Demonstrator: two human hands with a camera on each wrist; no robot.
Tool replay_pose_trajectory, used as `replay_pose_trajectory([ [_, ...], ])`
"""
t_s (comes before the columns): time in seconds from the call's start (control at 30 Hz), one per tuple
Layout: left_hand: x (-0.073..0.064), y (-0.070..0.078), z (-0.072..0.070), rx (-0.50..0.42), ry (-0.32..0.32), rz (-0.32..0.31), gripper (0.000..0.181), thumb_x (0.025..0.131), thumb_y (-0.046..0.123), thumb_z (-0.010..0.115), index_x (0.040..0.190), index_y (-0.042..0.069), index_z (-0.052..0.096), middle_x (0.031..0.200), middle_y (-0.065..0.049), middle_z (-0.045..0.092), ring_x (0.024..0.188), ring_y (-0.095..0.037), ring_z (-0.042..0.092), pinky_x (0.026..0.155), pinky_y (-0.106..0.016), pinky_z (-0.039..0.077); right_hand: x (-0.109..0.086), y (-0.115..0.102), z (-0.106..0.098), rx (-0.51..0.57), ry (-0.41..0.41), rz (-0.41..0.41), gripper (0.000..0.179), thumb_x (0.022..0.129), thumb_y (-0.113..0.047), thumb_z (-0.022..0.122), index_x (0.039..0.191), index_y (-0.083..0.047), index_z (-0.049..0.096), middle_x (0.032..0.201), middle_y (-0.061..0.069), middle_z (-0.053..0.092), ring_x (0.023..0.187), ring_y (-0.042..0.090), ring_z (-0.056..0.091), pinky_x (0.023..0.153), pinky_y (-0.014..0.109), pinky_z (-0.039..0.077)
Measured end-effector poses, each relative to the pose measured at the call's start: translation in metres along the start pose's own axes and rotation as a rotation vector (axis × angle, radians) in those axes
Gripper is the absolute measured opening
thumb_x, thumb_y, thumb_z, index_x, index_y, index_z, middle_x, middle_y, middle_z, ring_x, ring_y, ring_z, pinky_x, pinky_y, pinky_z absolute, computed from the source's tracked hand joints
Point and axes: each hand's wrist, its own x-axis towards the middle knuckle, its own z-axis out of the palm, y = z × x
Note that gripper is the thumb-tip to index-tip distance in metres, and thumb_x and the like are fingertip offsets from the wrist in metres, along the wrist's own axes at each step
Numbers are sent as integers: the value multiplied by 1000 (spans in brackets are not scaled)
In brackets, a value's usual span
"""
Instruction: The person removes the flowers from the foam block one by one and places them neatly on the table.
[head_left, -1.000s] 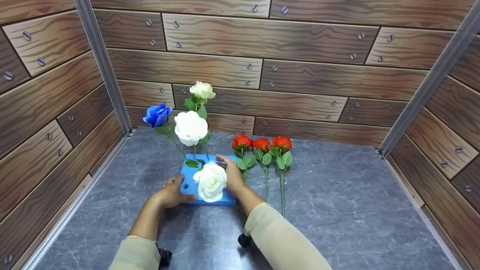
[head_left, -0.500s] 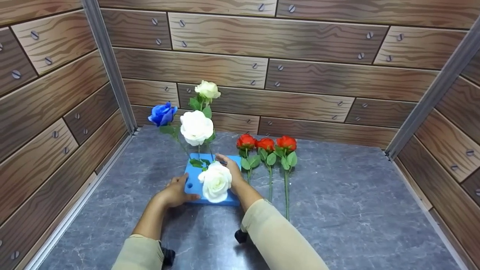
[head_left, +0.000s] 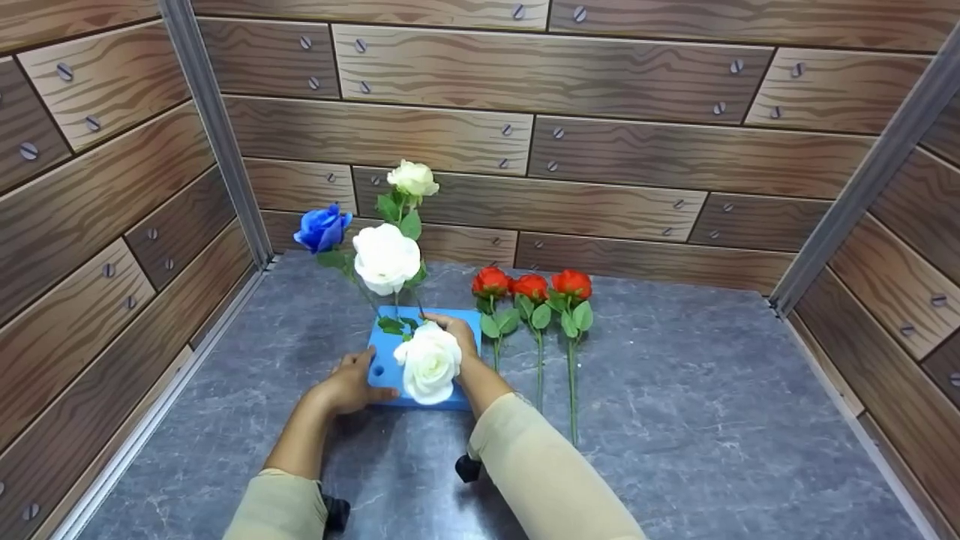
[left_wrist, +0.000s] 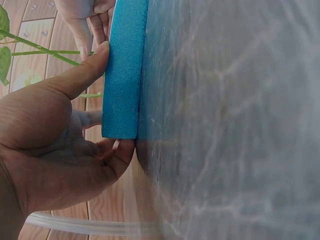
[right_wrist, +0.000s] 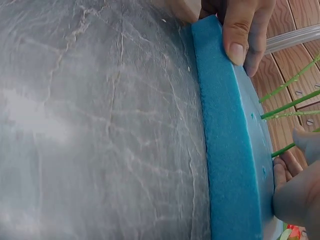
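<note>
A blue foam block (head_left: 386, 352) with holes in its top lies on the table. My left hand (head_left: 346, 386) grips its near left corner, thumb on top and fingers against the side, as the left wrist view shows. Over the block leans a white rose (head_left: 429, 364). My right hand (head_left: 461, 341) is behind that bloom; in the right wrist view its thumb and fingers close around a green stem (right_wrist: 284, 149) at the block's top. Farther back in the block stand a blue rose (head_left: 322, 229), another white rose (head_left: 386, 259) and a cream rose (head_left: 412, 178).
Three red roses (head_left: 531, 287) lie on the grey marbled table (head_left: 690, 405) to the right of the block, their stems toward me. Wood-patterned walls (head_left: 442, 135) enclose the back and sides.
My right hand has shifted left, and its fingers now close in behind the front white rose. The rear white rose has swayed slightly left. My left hand stays on the block.
</note>
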Motion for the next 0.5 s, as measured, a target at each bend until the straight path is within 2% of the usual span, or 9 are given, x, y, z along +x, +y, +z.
replay_pose_trajectory([
  [0.1, 0, 0, 0, -2, -4, -1, 114, 81, 59, 77, 162, 7, 16, 160, -32, 23, 149, -56, 19, 118, -67, 24, -3, -1, 2, -52, 50, -1, 24, 99, -16, 62, 116, -12, 77, 127, 10, 72, 108, 22, 70, 81, 23, 56],
  [0.17, 0, 0, 1, 0, -5, -1, 114, 81, 59, 77, 162, 7, 16, 160, -32, 23, 149, -56, 19, 118, -67, 25, -5, -2, 2, -63, 66, -7, 23, 98, -17, 63, 114, -13, 78, 123, 9, 74, 104, 21, 71, 80, 23, 56],
  [0.33, 0, 0, 1, -10, -7, 4, 114, 81, 58, 77, 162, 6, 15, 159, -32, 23, 149, -55, 20, 117, -67, 26, -1, 5, 1, -166, 64, -123, 23, 95, -11, 63, 112, -13, 79, 118, 9, 76, 95, 14, 70, 72, 18, 51],
  [0.4, 0, 0, 1, -22, -7, 0, 114, 81, 58, 78, 162, 6, 15, 159, -32, 23, 149, -54, 20, 117, -66, 26, 0, 7, 1, -154, 55, -160, 23, 94, -10, 64, 112, -10, 79, 116, 10, 76, 90, 11, 69, 70, 17, 50],
  [0.5, 0, -1, 1, -27, -7, -13, 115, 80, 59, 78, 162, 8, 15, 160, -31, 23, 149, -54, 20, 117, -67, 26, 0, 8, 0, -59, 32, -161, 24, 96, -9, 62, 113, -5, 78, 115, 14, 76, 83, 8, 69, 68, 18, 52],
])
